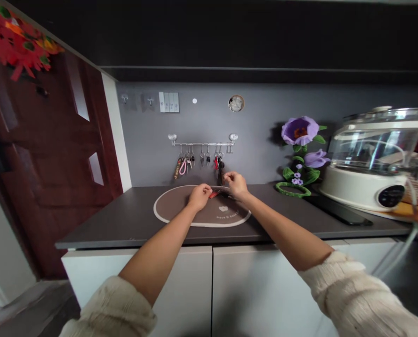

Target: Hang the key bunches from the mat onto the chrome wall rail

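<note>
My left hand (pixel 199 195) is low over the brown oval mat (pixel 175 208), its fingers pinched together. Right beside those fingertips is a small red object (pixel 213 194), partly hidden; whether I grip it I cannot tell. My right hand (pixel 235 183) is raised a little higher over the mat's right back part, thumb and fingers closed together. Next to its fingertips a dark hanging piece (pixel 221 175) comes down from the rack; contact is unclear. Several bunches of keys (pixel 191 159) hang from the metal hook rack (pixel 204 143), among them a pink loop (pixel 183 166) and a red tag (pixel 216 162).
To the right on the dark counter (pixel 107 220) are purple knitted flowers (pixel 300 131), a black phone-like slab (pixel 339 210) and a white appliance with a clear top (pixel 365 173). A dark cabinet (pixel 230 37) overhangs the counter. A red-brown door (pixel 54 140) is at left.
</note>
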Tool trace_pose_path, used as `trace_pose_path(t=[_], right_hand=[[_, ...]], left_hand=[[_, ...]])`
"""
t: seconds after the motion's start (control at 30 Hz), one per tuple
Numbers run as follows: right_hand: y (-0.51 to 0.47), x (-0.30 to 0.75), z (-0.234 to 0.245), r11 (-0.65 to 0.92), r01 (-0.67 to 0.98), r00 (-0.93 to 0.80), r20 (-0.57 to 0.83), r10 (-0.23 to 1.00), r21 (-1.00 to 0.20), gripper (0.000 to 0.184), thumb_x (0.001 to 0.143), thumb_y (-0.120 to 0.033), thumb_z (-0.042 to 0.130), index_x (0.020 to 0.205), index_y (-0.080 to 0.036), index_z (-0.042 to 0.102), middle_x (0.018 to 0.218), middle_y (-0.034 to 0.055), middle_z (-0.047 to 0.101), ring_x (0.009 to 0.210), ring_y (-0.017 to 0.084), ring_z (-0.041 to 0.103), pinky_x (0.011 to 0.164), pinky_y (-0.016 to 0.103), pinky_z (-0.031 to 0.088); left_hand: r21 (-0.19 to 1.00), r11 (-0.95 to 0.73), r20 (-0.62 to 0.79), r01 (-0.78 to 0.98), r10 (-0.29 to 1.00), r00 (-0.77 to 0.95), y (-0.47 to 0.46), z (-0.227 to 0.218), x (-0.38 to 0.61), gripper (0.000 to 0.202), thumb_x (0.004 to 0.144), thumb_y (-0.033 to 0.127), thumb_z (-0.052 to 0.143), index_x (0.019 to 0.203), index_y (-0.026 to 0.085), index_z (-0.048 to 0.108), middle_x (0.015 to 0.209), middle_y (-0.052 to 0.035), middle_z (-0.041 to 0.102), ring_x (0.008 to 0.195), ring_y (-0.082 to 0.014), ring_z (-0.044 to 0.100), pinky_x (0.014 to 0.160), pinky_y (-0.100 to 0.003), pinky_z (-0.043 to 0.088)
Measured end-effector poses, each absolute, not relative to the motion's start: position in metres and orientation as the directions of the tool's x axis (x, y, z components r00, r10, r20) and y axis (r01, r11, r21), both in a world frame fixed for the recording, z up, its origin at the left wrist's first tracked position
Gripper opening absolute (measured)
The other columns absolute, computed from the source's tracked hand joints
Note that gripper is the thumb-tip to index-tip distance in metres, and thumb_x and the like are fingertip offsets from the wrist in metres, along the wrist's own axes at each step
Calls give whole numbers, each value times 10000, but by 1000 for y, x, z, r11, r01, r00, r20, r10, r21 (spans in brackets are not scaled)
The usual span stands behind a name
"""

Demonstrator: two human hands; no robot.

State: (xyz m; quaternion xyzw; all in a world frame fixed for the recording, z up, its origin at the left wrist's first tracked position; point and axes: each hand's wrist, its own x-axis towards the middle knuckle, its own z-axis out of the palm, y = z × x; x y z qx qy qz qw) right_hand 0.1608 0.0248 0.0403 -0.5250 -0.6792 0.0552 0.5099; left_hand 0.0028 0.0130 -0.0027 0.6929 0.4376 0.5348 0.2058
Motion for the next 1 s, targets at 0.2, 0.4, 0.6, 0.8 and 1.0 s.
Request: trace_pose_path(t=[0.2, 0.4, 0.6, 0.8, 1.0], right_hand=[[10, 166, 15, 409, 741, -17, 594, 805, -533, 164, 747, -190, 478, 826, -167, 620, 796, 37, 649, 726, 134, 575, 703, 238, 409], [15, 165, 8, 350, 872, -109, 563, 819, -341, 231, 776, -158, 434, 913, -172, 619, 920, 86, 631, 838, 166, 567, 743, 249, 389], [20, 163, 6, 341, 913, -188, 511, 839, -224, 291, 789, -161, 407, 1018, -144, 586, 992, 120, 585, 901, 184, 545, 796, 260, 364], [24, 161, 6, 327, 923, -200, 473, 858, -202, 275, 787, -176, 421, 1001, -148, 592, 982, 114, 568, 898, 174, 532, 796, 247, 355], [26, 162, 5, 332, 921, -197, 492, 848, -203, 210, 776, -189, 448, 901, -143, 610, 923, 99, 574, 840, 163, 531, 762, 243, 361]], left_hand=[[734, -505, 525, 455, 846, 92, 8, -1, 3, 93, 679, 145, 538, 736, 145, 611, 670, -26, 588, 619, -122, 508, 631, -241, 393], [706, -508, 517, 494, 846, 131, 7, -1, 2, 124, 685, 146, 540, 781, 131, 617, 703, -35, 602, 630, -120, 509, 640, -242, 404], [656, -492, 487, 572, 855, 177, 5, 1, 1, 140, 701, 147, 519, 798, 129, 618, 730, -27, 613, 651, -110, 513, 652, -230, 408], [648, -482, 464, 589, 864, 197, 6, 1, 1, 165, 719, 163, 509, 839, 119, 613, 799, -42, 628, 685, -111, 530, 665, -227, 418], [639, -479, 461, 601, 865, 200, 4, 2, 1, 175, 722, 154, 499, 848, 116, 615, 788, -41, 630, 669, -108, 530, 655, -225, 418]])
